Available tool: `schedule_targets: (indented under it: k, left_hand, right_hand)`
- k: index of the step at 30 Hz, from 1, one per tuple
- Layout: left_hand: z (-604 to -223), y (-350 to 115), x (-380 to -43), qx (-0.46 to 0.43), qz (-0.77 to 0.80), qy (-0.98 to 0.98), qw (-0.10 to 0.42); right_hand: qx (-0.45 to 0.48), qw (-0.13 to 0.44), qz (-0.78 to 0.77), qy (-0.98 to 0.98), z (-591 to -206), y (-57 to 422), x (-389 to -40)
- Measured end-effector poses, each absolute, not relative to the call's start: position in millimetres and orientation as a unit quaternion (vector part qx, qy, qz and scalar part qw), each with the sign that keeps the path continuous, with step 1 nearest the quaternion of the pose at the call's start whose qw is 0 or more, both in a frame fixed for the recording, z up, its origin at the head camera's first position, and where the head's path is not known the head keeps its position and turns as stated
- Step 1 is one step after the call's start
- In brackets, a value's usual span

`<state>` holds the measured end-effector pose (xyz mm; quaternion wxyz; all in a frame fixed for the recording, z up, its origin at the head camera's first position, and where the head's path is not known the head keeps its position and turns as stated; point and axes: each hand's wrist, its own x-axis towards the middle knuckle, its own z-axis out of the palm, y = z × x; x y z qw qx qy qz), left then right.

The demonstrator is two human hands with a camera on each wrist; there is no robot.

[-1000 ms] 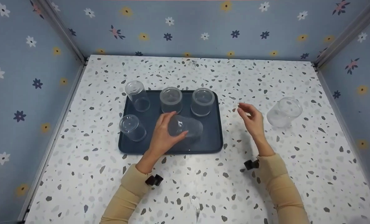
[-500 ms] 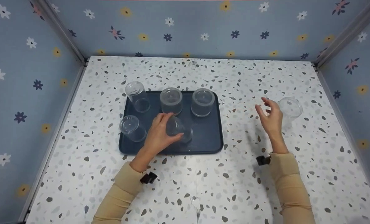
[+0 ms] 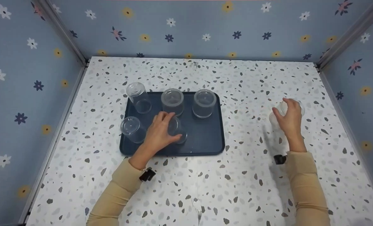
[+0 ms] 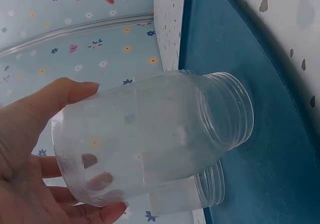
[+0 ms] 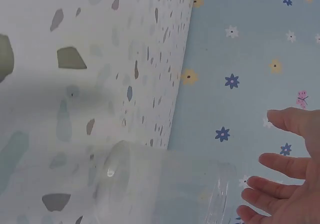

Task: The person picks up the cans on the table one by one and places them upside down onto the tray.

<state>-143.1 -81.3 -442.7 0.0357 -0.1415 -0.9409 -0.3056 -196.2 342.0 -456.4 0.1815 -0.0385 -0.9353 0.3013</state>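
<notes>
My left hand (image 3: 159, 131) holds a clear jar (image 4: 145, 134) by its base, thumb on one side and fingers on the other. The jar is upside down, its threaded mouth at the blue tray (image 3: 202, 136); I cannot tell whether it touches. On the right, my right hand (image 3: 290, 121) hovers over another clear jar (image 5: 165, 184), which stands mouth up on the table. The thumb and fingers are spread near its rim, apart from it in the right wrist view, and partly hide it in the head view.
Two wide jars, one (image 3: 172, 103) beside the other (image 3: 204, 103), stand inverted at the tray's back. Two narrower glass vessels, one behind (image 3: 139, 97) and one in front (image 3: 133, 130), stand at its left. Flowered panels (image 3: 186, 28) enclose the speckled table (image 3: 236, 188).
My left hand has turned the jar from lying sideways to mouth down and shifted slightly left. The right hand has moved right, from bare table to above the standing jar.
</notes>
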Motion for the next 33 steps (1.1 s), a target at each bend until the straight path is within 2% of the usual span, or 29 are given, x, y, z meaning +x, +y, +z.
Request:
schedule_targets:
  k: [11, 19, 33]
  left_hand:
    - [-433, -81, -153, -0.163, -0.238, -0.958, 0.0]
    - [-429, -80, -158, -0.18, -0.198, -0.963, -0.023]
    - [-424, -81, -166, -0.19, -0.168, -0.965, -0.062]
  right_hand:
    - [-0.118, 0.138, 0.26, -0.948, -452, 360, -203]
    - [-0.134, 0.044, 0.231, -0.963, -451, 369, -212]
    - [-0.163, -0.055, 0.222, -0.96, -442, 375, -223]
